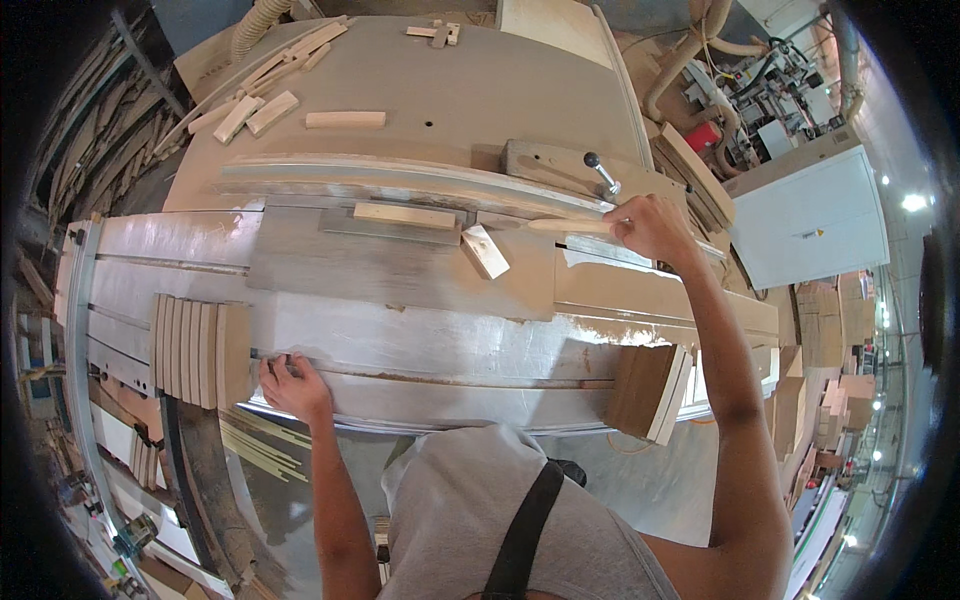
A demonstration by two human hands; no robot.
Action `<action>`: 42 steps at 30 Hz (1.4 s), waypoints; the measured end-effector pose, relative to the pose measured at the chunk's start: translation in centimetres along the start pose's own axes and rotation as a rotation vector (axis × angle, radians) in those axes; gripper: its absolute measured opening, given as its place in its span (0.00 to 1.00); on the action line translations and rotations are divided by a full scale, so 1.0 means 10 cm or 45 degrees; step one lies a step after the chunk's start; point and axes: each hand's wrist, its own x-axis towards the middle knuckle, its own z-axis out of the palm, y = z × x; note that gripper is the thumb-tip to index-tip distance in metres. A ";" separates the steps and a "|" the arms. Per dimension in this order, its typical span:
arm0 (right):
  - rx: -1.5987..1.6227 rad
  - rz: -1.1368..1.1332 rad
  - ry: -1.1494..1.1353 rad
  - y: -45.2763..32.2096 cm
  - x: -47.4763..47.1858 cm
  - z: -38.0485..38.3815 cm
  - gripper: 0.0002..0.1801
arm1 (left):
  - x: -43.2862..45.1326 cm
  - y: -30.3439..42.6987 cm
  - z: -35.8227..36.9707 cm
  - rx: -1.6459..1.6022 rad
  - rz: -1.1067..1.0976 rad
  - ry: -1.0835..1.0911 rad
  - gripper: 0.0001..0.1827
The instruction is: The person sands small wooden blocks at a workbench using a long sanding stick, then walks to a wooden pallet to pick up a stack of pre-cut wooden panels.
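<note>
My right hand (pixel 654 225) is closed around the end of a slim wooden stick (pixel 566 225), which points left along the saw's metal fence (pixel 420 180). My left hand (pixel 292 386) rests with bent fingers at the near part of the metal table (pixel 450 345), beside a row of upright wooden boards (pixel 199 351); no object shows in it. A short wooden strip (pixel 405 215) lies along the fence, and a small wooden block (pixel 485 252) sits at an angle to its right. Whether a blade stands between them cannot be made out.
Another stack of boards (pixel 649 394) stands at the table's near right. Beyond the fence, loose wood pieces (pixel 259 112) lie on the dusty outfeed surface (pixel 480 90). A black-knobbed lever (pixel 602 174) rises by the fence. A white cabinet (pixel 814 217) stands at right.
</note>
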 end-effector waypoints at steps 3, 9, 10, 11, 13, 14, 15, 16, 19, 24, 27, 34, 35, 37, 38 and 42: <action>0.073 0.024 0.001 -0.09 0.03 0.03 0.13 | 0.01 0.02 -0.05 -0.036 0.022 -0.003 0.17; 0.048 -0.065 0.001 -0.36 0.22 0.00 0.14 | 0.01 0.00 -0.02 -0.045 0.051 0.049 0.16; 0.027 -0.044 -0.018 -0.39 0.25 -0.01 0.14 | 0.01 0.01 -0.03 -0.032 0.047 0.040 0.16; 0.007 -0.021 -0.038 -0.41 0.28 -0.02 0.14 | 0.02 0.01 -0.04 -0.021 0.043 0.031 0.16; -0.015 -0.012 -0.048 -0.43 0.31 -0.04 0.14 | 0.01 0.03 -0.05 -0.012 0.043 0.012 0.16; -0.012 -0.030 -0.041 -0.44 0.32 -0.05 0.15 | 0.02 0.03 -0.06 -0.008 0.044 0.003 0.16; -0.009 -0.051 -0.033 -0.45 0.33 -0.05 0.15 | 0.02 0.04 -0.06 -0.006 0.038 0.000 0.16; -0.022 -0.061 -0.020 -0.45 0.34 -0.03 0.15 | 0.02 0.04 -0.07 -0.004 0.033 -0.002 0.16; -0.053 -0.064 0.001 -0.49 0.34 0.00 0.15 | 0.03 0.04 -0.06 0.004 0.025 -0.006 0.16; -0.042 -0.029 -0.053 -0.61 0.38 -0.06 0.15 | 0.03 0.04 -0.05 0.000 0.012 0.000 0.16; -0.047 -0.059 -0.026 -0.65 0.41 -0.10 0.15 | 0.02 0.05 -0.05 -0.007 -0.009 -0.012 0.15; -0.060 -0.116 -0.012 -0.67 0.51 -0.04 0.16 | 0.02 0.05 -0.07 -0.032 -0.006 -0.021 0.17; -0.064 -0.103 -0.027 -0.69 0.52 -0.05 0.16 | 0.02 0.05 -0.07 -0.028 -0.009 -0.029 0.17; -0.065 -0.092 -0.044 -0.72 0.54 -0.05 0.17 | 0.02 0.03 -0.07 -0.029 -0.014 -0.040 0.17; -0.064 -0.092 -0.045 -0.72 0.55 -0.05 0.17 | 0.02 0.02 -0.07 -0.030 -0.016 -0.045 0.17; -0.056 -0.103 -0.039 -0.71 0.60 -0.04 0.17 | 0.02 0.03 -0.05 -0.026 -0.008 -0.046 0.18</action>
